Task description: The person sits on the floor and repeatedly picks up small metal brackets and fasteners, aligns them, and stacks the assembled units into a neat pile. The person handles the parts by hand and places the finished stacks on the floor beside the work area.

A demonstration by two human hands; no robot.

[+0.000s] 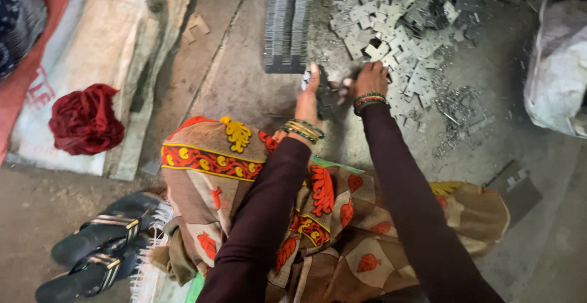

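both arms reach straight out, close side by side. the left hand (307, 98) is flat with fingers pointing ahead. the right hand (369, 78), just beside it, is curled, fingers bent down.

Two hands are out in front, the left hand (307, 97) and the right hand (369, 78), each with a cluster of bangles at the wrist. Beyond the hands lies one loose heap of metal plates (400, 31), too many to count. Left of that heap stand two neat rows of stacked plates (287, 22). Far left of the heap sits one red cloth bundle (85, 119), and below it two black sandals (101, 245). One white sack (559, 70) lies right of the heap.
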